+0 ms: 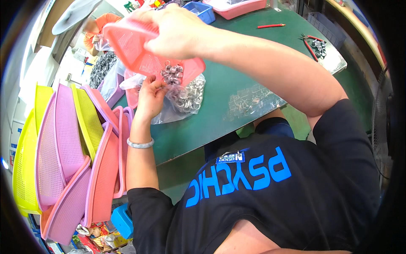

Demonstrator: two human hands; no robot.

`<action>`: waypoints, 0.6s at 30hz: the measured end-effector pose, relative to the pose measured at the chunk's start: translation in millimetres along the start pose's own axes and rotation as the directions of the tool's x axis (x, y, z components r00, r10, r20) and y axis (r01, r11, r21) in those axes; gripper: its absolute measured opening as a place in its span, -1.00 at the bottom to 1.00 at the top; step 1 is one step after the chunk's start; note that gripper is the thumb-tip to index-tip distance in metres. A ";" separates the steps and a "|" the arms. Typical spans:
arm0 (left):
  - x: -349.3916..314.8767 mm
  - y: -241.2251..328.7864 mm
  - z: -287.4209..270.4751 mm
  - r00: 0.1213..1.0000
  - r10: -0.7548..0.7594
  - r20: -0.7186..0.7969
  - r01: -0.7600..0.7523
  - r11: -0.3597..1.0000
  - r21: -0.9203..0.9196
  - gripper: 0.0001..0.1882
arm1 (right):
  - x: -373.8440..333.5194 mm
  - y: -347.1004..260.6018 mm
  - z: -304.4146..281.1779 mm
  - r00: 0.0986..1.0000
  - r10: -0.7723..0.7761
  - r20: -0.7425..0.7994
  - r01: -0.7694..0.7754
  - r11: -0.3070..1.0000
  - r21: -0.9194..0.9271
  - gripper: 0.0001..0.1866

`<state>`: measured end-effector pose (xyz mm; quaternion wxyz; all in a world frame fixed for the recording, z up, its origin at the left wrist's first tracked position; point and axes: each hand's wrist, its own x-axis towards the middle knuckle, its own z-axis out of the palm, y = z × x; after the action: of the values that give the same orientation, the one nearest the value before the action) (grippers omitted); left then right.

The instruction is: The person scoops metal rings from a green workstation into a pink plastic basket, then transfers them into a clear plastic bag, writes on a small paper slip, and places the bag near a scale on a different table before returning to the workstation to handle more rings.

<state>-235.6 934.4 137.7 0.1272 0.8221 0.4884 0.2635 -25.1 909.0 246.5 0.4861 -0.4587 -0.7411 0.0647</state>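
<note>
My right hand (pixel 177 31) grips a pink mesh basket (pixel 135 48), tilted so its low corner hangs over a clear plastic bag (pixel 186 99). Several small silver metal rings (pixel 172 73) gather at that low corner and more lie in the bag. My left hand (pixel 150 95) holds the bag's mouth at its left edge, just under the basket. The bag rests on a green table (pixel 237 76). A pale bangle (pixel 140 144) circles my left wrist.
A stack of yellow, purple and pink mesh baskets (pixel 72 148) leans at my left. Red-handled pliers (pixel 310 44) with metal rings, a red pen (pixel 270 26), empty clear bags (pixel 251 101) and blue and pink trays lie on the table. Another person in orange (pixel 95 31) sits far left.
</note>
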 end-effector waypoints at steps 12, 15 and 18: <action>-10.3 -9.9 -7.4 0.989 -0.015 -0.149 0.000 0.995 -0.101 -0.85 | 3.2 -14.0 -12.3 0.950 -0.310 0.036 0.308 0.950 0.042 -0.44; -16.4 -0.7 -4.0 0.988 -0.056 -0.145 0.025 0.978 -0.208 -0.89 | 1.1 -6.4 -7.9 0.918 -0.393 -0.050 0.394 0.919 0.013 -0.43; -22.7 -0.1 -5.2 0.972 -0.067 -0.225 0.035 0.990 -0.139 -0.90 | 3.1 -1.8 -18.6 0.921 -0.390 -0.019 0.391 0.920 0.025 -0.41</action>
<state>-247.3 914.5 135.0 0.1318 0.7629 0.5020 0.3857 -12.0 903.8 259.1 0.5007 -0.2954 -0.8132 -0.0263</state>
